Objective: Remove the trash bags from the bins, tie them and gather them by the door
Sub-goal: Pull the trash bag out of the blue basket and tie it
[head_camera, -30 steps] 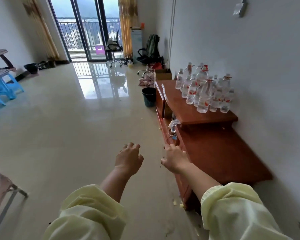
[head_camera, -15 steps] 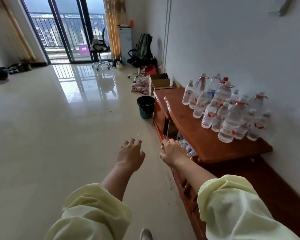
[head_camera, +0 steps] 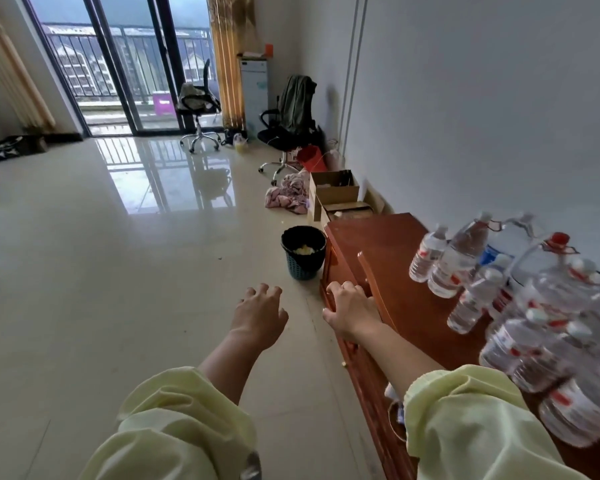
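Landmark: low wooden cabinet [head_camera: 392,251], standing along the wall [head_camera: 482,116] on its right.
- On its top, wall side: cluster of water bottles [head_camera: 465,268].
- On the floor just beside its far left corner: trash bin [head_camera: 303,266], scraps [head_camera: 305,250] inside.
- Just beyond its far end: cardboard boxes [head_camera: 333,192]; heap of cloth [head_camera: 286,197] to their left.
- Farther beyond: office chair [head_camera: 281,136], backpack [head_camera: 297,98] on its backrest.
- Well beyond, to the left: sliding glass door [head_camera: 132,64].
- Left hand [head_camera: 258,315] over the floor left of it; right hand [head_camera: 352,308] at its left edge.

Water bottles [head_camera: 548,355] blurred, cropped at right edge; contents of bin [head_camera: 303,234] indistinct
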Motion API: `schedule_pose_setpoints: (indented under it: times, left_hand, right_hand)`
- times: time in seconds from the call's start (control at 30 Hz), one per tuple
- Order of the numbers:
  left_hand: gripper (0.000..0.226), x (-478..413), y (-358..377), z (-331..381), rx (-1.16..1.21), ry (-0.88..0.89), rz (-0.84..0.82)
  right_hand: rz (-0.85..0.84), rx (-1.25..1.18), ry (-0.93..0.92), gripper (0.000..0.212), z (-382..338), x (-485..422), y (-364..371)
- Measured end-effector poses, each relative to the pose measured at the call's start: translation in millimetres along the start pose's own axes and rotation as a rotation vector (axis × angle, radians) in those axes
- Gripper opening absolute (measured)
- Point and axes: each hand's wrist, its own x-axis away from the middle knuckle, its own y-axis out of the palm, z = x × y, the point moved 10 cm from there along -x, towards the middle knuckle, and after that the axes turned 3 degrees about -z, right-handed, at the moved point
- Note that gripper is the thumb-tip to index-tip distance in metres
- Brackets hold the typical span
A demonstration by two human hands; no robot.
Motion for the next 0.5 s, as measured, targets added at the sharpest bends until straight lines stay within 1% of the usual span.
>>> schedule_pose_setpoints:
  times: [0.2, 0.33, 0.5]
  left_hand:
    - [0.045, -184, -29, -53, 0.01, 0.056, -0.011]
    - [0.045, -278, -42, -80, -0.006, 0.074, -0.03]
    - [0.046, -409, -55, -99, 0.029, 0.129, -0.052]
  right_hand:
    - [0.025, -0.091, 0.051, 0.045, -28, -183, -21]
    - [0.009, -0.099, 0.087, 0.046, -44, -273, -31]
    - [-0.012, -0.097, 0.15, 0.047, -41, -402, -45]
